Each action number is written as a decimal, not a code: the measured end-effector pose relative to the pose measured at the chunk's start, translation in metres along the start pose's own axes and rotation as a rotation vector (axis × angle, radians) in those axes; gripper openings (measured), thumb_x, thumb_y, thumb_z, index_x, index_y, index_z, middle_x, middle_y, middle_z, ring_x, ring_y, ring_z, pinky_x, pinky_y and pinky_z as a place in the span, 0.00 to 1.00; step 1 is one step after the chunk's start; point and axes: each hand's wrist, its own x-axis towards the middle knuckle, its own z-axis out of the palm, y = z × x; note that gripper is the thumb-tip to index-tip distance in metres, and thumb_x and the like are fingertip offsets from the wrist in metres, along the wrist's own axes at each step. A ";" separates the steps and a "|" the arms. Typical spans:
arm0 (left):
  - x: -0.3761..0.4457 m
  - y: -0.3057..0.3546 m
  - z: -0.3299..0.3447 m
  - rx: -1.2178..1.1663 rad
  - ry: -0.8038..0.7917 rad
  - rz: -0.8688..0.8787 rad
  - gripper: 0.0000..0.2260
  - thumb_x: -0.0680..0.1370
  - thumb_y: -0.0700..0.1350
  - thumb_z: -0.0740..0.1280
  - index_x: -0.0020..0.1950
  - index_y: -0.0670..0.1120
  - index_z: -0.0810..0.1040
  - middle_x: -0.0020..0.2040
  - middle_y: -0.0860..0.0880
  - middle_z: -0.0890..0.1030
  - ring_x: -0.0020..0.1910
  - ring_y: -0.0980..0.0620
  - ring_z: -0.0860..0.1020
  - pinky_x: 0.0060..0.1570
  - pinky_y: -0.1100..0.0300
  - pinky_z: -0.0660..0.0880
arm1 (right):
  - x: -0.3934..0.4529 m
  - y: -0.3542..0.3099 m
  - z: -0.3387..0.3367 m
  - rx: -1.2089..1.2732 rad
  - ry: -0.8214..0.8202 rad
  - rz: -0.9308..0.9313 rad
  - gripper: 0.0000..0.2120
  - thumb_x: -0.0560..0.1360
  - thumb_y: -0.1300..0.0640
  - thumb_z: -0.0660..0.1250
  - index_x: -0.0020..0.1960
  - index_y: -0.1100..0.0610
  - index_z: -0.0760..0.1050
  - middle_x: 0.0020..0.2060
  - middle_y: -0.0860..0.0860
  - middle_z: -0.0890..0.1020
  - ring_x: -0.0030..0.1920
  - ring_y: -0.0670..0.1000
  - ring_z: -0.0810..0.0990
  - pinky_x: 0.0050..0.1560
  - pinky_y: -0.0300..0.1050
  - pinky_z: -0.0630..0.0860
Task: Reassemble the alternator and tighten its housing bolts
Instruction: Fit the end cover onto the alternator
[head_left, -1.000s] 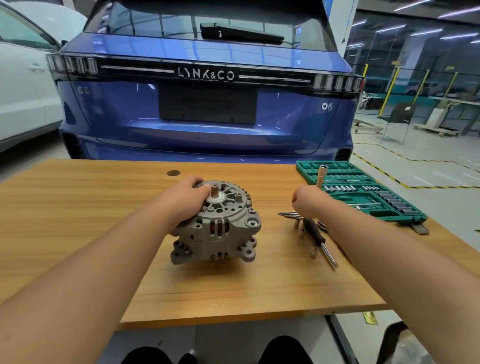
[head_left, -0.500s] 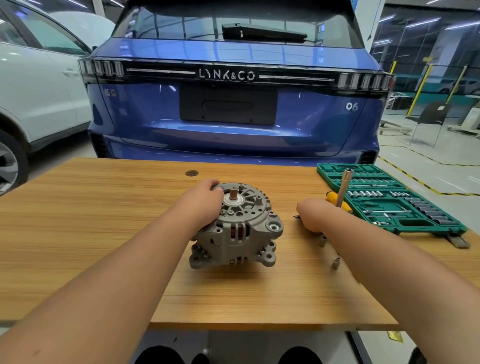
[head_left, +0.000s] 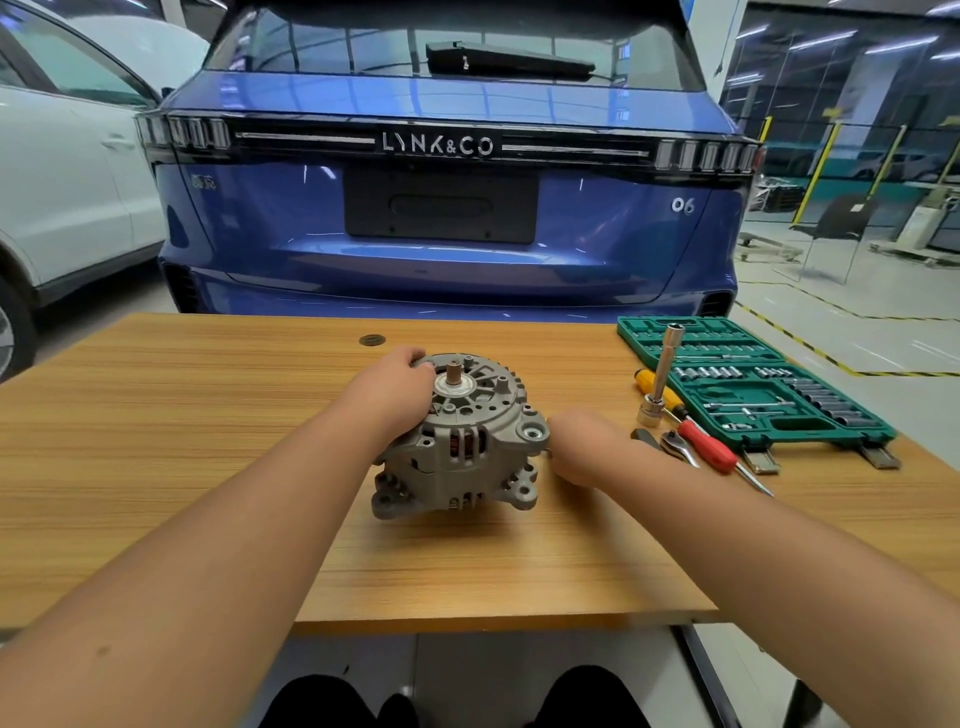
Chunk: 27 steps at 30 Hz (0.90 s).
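The alternator (head_left: 457, 441) stood on the wooden table (head_left: 156, 467), near its middle, with its two housing halves already mated, so the reassembly looked largely done; whether any housing bolts were seated or tightened could not be read from this angle, and that step probably remained. Its long axis ran along the rotor shaft (head_left: 454, 373), which pointed up and tilted slightly away from the person, toward the blue car (head_left: 447, 208) beyond the alternator. The left hand (head_left: 392, 392) gripped the alternator's upper rim on its left side, steadying it. The right hand (head_left: 584, 447) hung just right of the alternator with its fingers curled under; it may have pinched a small bolt, but I cannot tell. Further right of the alternator lay a ratchet (head_left: 678, 447), a red-handled screwdriver (head_left: 709, 446), an upright socket extension (head_left: 660, 376) and the green socket case (head_left: 769, 395).
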 end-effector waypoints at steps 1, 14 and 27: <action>0.000 0.000 0.000 0.000 -0.001 0.001 0.20 0.86 0.53 0.55 0.79 0.56 0.65 0.47 0.52 0.80 0.28 0.55 0.74 0.22 0.64 0.65 | -0.005 0.001 0.001 0.005 -0.001 0.032 0.04 0.79 0.62 0.62 0.47 0.55 0.73 0.37 0.51 0.74 0.35 0.51 0.73 0.40 0.47 0.76; -0.001 0.001 -0.008 0.193 -0.012 0.148 0.22 0.86 0.54 0.54 0.81 0.52 0.64 0.75 0.47 0.73 0.67 0.45 0.75 0.55 0.54 0.71 | -0.030 0.002 -0.005 0.100 0.069 0.191 0.08 0.78 0.61 0.66 0.57 0.55 0.77 0.37 0.50 0.73 0.34 0.51 0.72 0.34 0.47 0.73; -0.010 0.001 -0.027 0.475 0.355 0.449 0.19 0.86 0.57 0.55 0.55 0.48 0.81 0.46 0.51 0.80 0.44 0.50 0.77 0.39 0.55 0.69 | -0.104 0.002 -0.086 1.300 0.427 0.019 0.11 0.81 0.55 0.67 0.62 0.52 0.81 0.46 0.48 0.83 0.48 0.49 0.81 0.41 0.37 0.79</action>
